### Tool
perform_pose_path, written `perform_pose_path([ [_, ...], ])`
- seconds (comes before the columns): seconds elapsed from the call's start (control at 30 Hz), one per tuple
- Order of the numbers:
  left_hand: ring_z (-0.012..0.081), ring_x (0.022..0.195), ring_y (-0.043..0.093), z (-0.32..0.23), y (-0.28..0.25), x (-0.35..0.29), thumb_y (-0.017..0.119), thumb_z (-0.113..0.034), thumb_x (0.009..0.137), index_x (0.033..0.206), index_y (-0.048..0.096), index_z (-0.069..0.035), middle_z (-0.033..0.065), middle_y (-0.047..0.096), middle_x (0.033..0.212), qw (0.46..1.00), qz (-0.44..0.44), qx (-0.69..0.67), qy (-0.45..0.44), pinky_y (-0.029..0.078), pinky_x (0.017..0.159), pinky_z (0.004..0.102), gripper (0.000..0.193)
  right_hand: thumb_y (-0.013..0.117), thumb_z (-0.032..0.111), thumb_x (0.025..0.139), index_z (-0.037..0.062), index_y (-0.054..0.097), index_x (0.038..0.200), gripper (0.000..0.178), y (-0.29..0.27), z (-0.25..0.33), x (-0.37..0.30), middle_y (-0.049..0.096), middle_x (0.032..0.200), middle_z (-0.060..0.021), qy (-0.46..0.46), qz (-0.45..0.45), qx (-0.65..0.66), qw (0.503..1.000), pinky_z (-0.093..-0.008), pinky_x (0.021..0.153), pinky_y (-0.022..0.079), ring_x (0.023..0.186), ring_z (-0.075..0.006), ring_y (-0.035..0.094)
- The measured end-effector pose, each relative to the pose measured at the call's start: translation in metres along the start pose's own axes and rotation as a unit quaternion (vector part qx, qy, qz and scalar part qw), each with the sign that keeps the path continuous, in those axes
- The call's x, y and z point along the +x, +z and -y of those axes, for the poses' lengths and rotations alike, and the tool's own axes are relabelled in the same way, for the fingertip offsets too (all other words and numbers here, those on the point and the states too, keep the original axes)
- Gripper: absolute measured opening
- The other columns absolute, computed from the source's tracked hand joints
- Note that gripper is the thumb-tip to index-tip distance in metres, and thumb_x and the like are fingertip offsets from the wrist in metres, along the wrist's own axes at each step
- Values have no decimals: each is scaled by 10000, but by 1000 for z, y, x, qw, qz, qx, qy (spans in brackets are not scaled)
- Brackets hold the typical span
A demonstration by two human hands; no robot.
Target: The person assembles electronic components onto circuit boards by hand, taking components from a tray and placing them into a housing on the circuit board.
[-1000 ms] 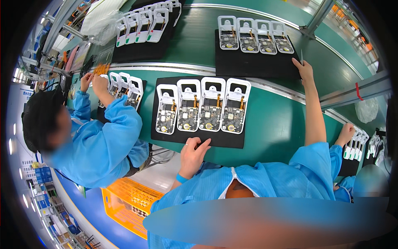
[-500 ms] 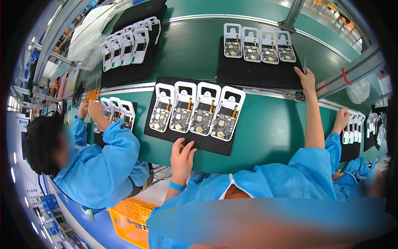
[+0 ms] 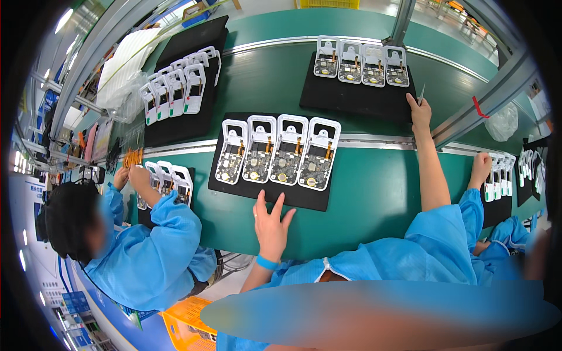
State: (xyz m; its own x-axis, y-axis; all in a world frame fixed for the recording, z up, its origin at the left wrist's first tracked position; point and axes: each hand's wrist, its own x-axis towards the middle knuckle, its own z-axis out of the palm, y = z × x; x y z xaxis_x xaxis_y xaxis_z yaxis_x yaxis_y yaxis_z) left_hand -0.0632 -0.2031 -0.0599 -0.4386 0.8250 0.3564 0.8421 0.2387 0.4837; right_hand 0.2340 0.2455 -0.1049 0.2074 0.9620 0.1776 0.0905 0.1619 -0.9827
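On a black mat [image 3: 272, 191] in front of me lies a row of several white device housings [image 3: 318, 154] with circuit boards, orange flex strips and round yellowish parts. My left hand [image 3: 271, 229], a blue band at its wrist, has its fingers spread against the mat's near edge. My right hand [image 3: 420, 114] reaches forward to the right edge of a second black mat [image 3: 357, 95]. Thin, pointed metal tweezers [image 3: 421, 93] stick up from its closed fingers. Several similar housings [image 3: 373, 65] stand in a row on that far mat.
A co-worker [image 3: 134, 234] sits at left, hands by orange strips [image 3: 133, 157] and more housings. Another black mat with housings [image 3: 195, 88] lies back left. A metal post [image 3: 497, 96] rises at right, near another person's hand [image 3: 481, 169]. An orange crate [image 3: 184, 327] stands below the bench.
My left hand has shifted right along the near mat's edge, its fingers opening wider. The near mat sits straighter. My right hand and the far mat have moved slightly left; the view has tilted.
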Motion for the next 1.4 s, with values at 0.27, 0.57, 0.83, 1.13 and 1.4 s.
perform_pose_path([
  [0.27, 389, 1049, 548, 23, 14, 67, 795, -283, 827, 1245, 704, -123, 220, 571, 1319, 989, -11, 128, 74, 517, 860, 447, 457, 814, 321, 856, -5, 695, 892, 349, -21, 10, -1, 684, 793, -45, -9, -49, -77, 996, -324, 713, 489, 755, -137, 612],
  [0.57, 416, 1101, 554, 44, 47, 147, 769, -262, 861, 1256, 700, -101, 247, 600, 1277, 981, -34, 176, 80, 514, 902, 460, 433, 746, 444, 859, -24, 665, 976, 489, -37, 2, 34, 707, 976, -241, -42, -155, -333, 929, -483, 834, 517, 939, -440, 672],
  [0.83, 403, 1033, 584, 24, 94, 216, 669, -224, 939, 1163, 727, -58, 234, 645, 1092, 984, -25, 167, 46, 493, 900, 470, 285, 729, 340, 900, -40, 590, 1044, 429, -25, 38, 28, 687, 1066, -285, 20, -173, -376, 910, -522, 887, 517, 1040, -468, 655],
  [1.13, 413, 1071, 605, -102, 162, 292, 569, -49, 907, 1244, 621, 26, 243, 662, 1110, 982, 29, -62, 178, 473, 956, 506, 348, 696, 315, 930, -46, 559, 1067, 409, -33, 47, 41, 682, 1074, -295, 64, -154, -374, 912, -519, 893, 519, 1044, -474, 655],
  [1.4, 449, 1140, 589, -152, 256, 391, 684, -209, 892, 1212, 618, 52, 258, 637, 1194, 990, 106, 33, -85, 428, 1065, 512, 419, 690, 296, 938, -48, 540, 1057, 393, -36, 54, 36, 682, 1047, -303, 61, -162, -356, 918, -530, 876, 516, 1014, -480, 659],
])
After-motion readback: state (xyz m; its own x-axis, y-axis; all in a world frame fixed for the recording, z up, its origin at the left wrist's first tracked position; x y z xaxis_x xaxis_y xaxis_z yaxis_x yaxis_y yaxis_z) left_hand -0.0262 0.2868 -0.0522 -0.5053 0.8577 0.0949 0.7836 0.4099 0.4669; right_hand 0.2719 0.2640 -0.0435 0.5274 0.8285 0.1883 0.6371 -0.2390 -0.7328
